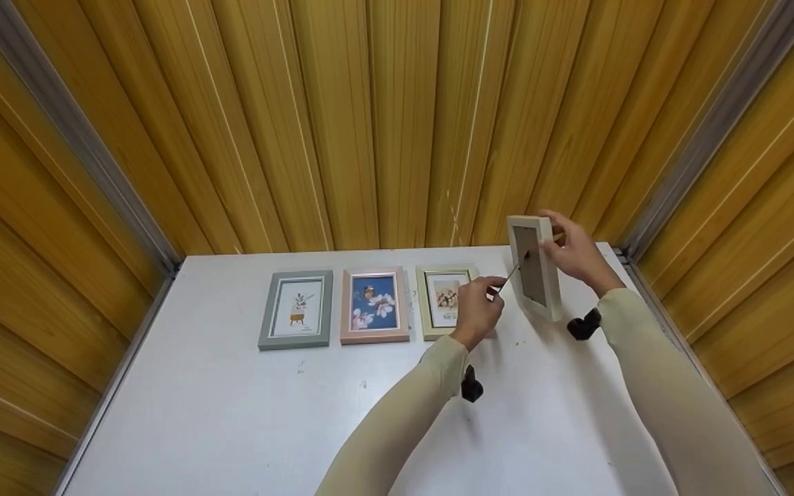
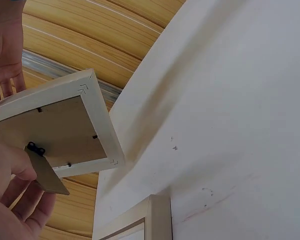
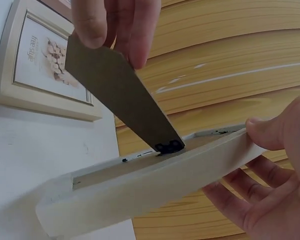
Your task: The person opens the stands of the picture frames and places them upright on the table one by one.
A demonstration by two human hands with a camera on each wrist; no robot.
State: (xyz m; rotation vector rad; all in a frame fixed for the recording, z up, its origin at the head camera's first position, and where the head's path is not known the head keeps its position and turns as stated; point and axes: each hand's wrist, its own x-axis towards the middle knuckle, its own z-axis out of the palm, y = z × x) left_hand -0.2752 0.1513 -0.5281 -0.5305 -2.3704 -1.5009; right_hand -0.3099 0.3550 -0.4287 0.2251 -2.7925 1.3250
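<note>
A white picture frame [image 1: 535, 269] stands upright at the right of the table, its brown backboard [image 2: 55, 125] turned toward the left hand. My right hand [image 1: 573, 251] grips its right edge, thumb on one side and fingers behind, as the right wrist view [image 3: 275, 180] shows. With thumb and fingers my left hand [image 1: 480, 310] pinches the free end of the frame's easel leg [image 3: 120, 90]. The leg is swung out from the backboard on a small black hinge [image 3: 170, 146]. Small dark tabs sit around the backboard's edge.
Three framed pictures lie face up in a row on the white table [image 1: 231, 413]: a grey-green frame [image 1: 295, 341], a pink frame [image 1: 374, 338] and a cream frame [image 1: 424, 303] partly behind the left hand. Wood-patterned panels [image 1: 397, 124] enclose the back and sides.
</note>
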